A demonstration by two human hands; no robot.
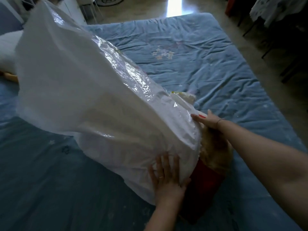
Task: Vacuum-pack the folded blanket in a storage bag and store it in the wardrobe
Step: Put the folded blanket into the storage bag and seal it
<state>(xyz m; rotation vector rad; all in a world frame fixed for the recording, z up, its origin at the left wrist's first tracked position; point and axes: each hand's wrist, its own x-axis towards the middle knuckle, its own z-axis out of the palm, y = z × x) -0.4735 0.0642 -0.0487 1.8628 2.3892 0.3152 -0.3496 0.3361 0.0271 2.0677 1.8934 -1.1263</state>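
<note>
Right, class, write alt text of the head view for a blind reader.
A white plastic bag partly covers a yellow and red blanket on a blue bed. The left hand lies flat on the bag; the right hand touches its mouth.

On the blue bedsheet (pixel 183 55), a big translucent white storage bag (pixel 83 97) covers part of a yellow-and-red folded blanket (pixel 215 147). The left hand (pixel 168 177) presses flat on the plastic, and the right hand (pixel 208 120) rests at the bag's mouth.
</note>
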